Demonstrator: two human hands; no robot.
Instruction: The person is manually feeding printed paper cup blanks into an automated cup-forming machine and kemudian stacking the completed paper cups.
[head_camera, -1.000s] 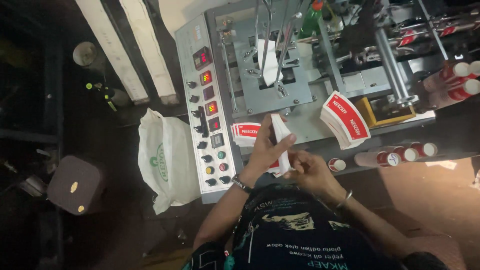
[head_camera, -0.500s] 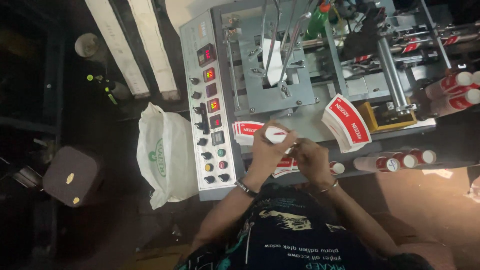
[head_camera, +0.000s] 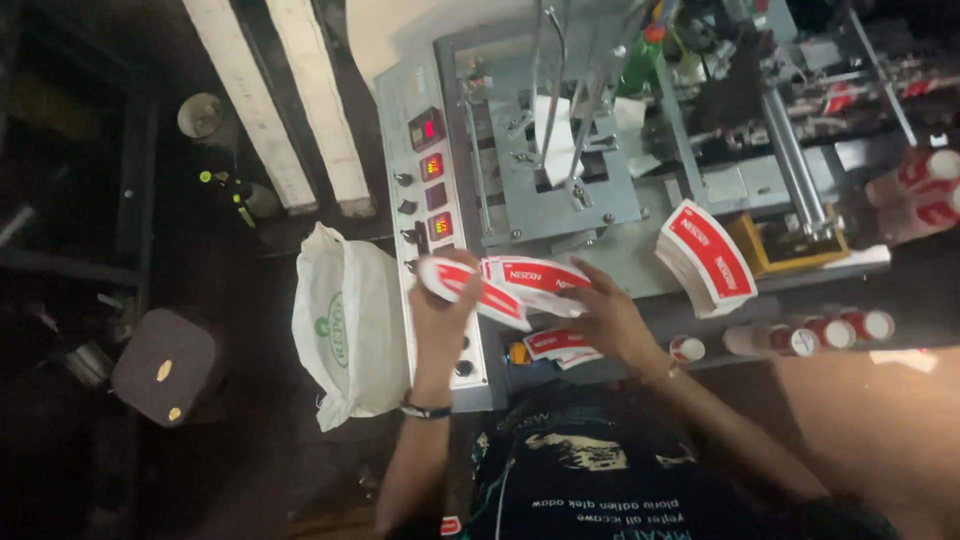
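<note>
Spreading a fan of red-and-white cards, we now hold it wide where a moment ago it was a tight stack. Our left hand pinches one end, our right hand the other, just above the machine. The white bag is close on the left.

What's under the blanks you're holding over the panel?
Under the fanned blanks between the left hand and right hand lie more red-and-white blanks and a yellow button. The control panel below them is partly covered; its lower knobs are mostly hidden.
</note>
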